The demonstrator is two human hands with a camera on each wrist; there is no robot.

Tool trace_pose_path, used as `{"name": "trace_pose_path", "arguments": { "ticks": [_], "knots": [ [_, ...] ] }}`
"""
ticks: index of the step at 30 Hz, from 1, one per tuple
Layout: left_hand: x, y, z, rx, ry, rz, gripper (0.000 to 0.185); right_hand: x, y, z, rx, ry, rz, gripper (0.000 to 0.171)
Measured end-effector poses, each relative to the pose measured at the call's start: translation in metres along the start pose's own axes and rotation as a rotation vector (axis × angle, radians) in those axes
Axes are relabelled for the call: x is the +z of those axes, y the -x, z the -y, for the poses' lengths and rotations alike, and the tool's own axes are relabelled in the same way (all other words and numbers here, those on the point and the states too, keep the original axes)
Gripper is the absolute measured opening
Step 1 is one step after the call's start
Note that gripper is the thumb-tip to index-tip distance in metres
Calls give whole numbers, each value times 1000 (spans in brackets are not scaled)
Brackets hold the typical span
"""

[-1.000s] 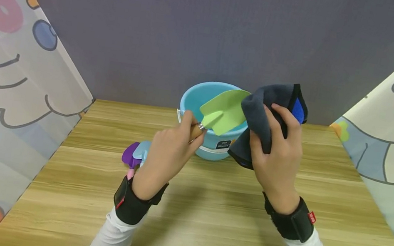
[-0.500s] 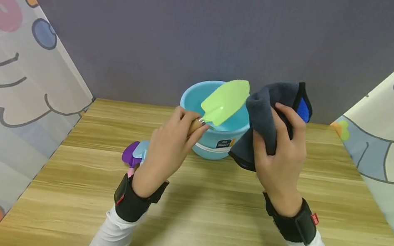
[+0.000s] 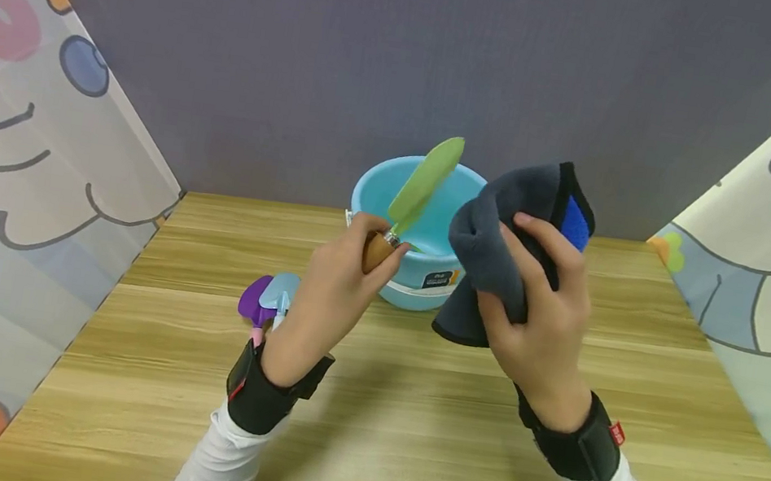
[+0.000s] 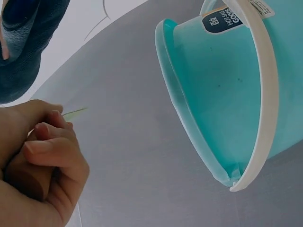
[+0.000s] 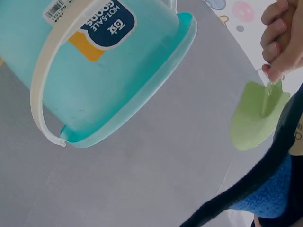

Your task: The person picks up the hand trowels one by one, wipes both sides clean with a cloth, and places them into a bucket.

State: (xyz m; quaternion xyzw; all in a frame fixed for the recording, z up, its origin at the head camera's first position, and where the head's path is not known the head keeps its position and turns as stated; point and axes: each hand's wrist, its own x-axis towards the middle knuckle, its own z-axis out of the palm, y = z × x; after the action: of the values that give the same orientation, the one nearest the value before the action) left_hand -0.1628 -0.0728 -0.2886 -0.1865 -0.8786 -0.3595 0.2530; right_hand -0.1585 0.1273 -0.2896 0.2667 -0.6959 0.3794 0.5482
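My left hand (image 3: 334,291) grips the wooden handle (image 4: 28,177) of a small garden trowel. The trowel's light green blade (image 3: 425,184) points up, nearly edge-on in the head view; its broad face shows in the right wrist view. A folded dark grey cloth (image 3: 492,239), black-edged with a blue inner side (image 5: 267,189), is held in my right hand (image 3: 544,320). The cloth hangs just right of the blade, apart from it. Behind both hands stands a light blue bucket (image 3: 380,182), overlapped by the trowel in the head view.
Left of my left wrist, a purple toy shovel (image 3: 254,300) and a light blue toy shovel (image 3: 280,291) lie on the wooden table (image 3: 402,440). A bit of green (image 3: 416,248) shows at the bucket's near rim. A grey wall (image 3: 308,57) rises behind.
The trowel's blade has turned from face-on to nearly edge-on, and its tip has swung up and left. The cloth shifted slightly right, then back left and a little down.
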Motion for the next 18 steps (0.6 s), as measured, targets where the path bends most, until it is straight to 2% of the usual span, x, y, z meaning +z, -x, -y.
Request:
{"name": "trace_pose_path", "arguments": {
  "ticks": [4, 9, 14, 18],
  "knots": [
    [0, 0, 1, 96, -15, -47, 26, 2, 4, 1, -86, -14, 66, 34],
    [0, 1, 1, 198, -132, -81, 25, 6, 7, 3, -170, -17, 162, 34],
    [-1, 3, 0, 227, -164, -57, 27, 10, 9, 5, -207, -24, 202, 34],
    [-1, 4, -2, 301, -161, -23, 18, 12, 10, 4, -203, -3, 240, 34]
  ]
}}
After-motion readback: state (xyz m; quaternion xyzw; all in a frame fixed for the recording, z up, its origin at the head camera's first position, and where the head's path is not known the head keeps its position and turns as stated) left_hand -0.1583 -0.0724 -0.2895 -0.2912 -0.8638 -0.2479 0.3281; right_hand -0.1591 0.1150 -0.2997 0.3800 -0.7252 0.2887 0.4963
